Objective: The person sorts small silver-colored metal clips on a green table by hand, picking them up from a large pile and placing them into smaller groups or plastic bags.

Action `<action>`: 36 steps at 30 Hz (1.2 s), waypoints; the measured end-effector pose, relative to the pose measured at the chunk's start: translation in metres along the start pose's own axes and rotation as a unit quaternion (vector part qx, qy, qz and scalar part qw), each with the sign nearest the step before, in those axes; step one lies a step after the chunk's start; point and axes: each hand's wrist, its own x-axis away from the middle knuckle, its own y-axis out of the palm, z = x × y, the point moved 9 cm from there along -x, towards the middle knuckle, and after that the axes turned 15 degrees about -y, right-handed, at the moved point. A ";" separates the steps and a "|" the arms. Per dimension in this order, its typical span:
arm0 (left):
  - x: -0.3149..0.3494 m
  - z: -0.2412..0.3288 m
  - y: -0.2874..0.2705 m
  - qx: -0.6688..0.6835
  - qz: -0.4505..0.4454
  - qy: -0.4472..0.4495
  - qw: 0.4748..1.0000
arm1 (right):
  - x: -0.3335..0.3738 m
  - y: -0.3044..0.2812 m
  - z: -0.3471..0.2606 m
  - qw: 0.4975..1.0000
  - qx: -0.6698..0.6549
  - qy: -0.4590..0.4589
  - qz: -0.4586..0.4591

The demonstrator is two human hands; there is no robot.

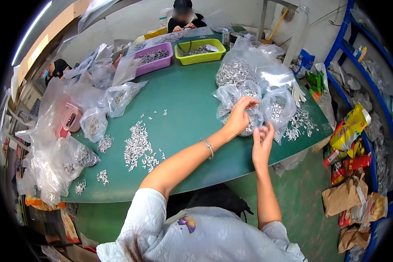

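Observation:
My left hand [239,117] reaches over a cluster of clear plastic bags at the right of the table. Its fingers are curled near an open bag [251,90] of small silvery metal hooks; what they hold, if anything, is hidden. Close by, my right hand [262,147] is raised beside another open bag [277,109] holding similar metal pieces. Its fingers are bent but apart, with nothing visible in them. Behind these stands a fuller bag [235,72] of ring-like metal pieces. Loose metal pieces [300,124] lie right of my right hand.
A large pile of metal hooks [137,146] lies on the green table [187,113]. Filled plastic bags [94,124] crowd its left side. A purple bin [155,61] and a yellow-green bin [200,51] stand at the back. Another person [185,19] sits beyond; blue shelving [371,83] is at right.

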 end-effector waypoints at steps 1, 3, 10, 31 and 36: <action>0.002 0.009 0.001 -0.019 0.020 0.011 1.000 | -0.013 -0.001 0.001 0.999 0.032 -0.007 0.011; 0.004 0.025 -0.002 -0.058 0.061 0.036 0.996 | -0.024 0.003 0.000 0.993 0.107 0.005 -0.045; 0.016 -0.053 -0.038 -0.245 0.099 -0.230 0.937 | -0.050 0.011 0.009 0.995 0.075 -0.040 -0.046; 0.024 -0.083 -0.042 0.017 0.010 -0.425 0.905 | -0.051 0.021 0.024 0.981 -0.175 0.074 -0.038; 0.000 -0.066 -0.049 -0.223 0.033 -0.284 0.932 | -0.049 0.011 0.035 0.994 -0.090 0.054 -0.040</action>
